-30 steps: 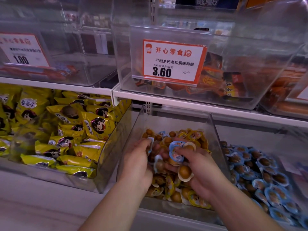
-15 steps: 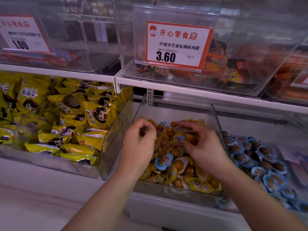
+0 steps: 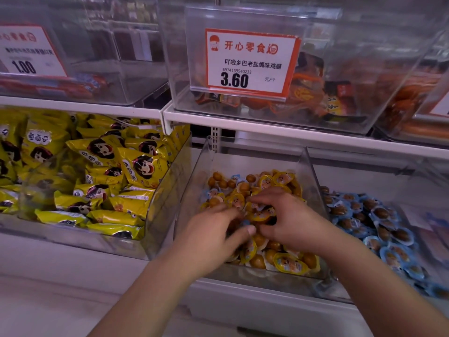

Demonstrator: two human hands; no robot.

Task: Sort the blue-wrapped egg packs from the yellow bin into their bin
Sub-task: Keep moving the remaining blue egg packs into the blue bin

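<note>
both hands, left hand and right hand, have drawn together, fingers curled into yellow packs; grasp seemingly unclear.

Single head cam, wide-angle, close in, facing forward and down at the shelving: middle clear bin centred and near, upper shelf across the top, both forearms entering from the bottom edge; no second view.

The middle bin has clear, smooth plastic walls that catch reflections. The egg packs in it are glossy plastic film, as are the blue packs beside and the shiny yellow bags. The price card looks like matt paper. The shelf edge is smooth white.
</note>
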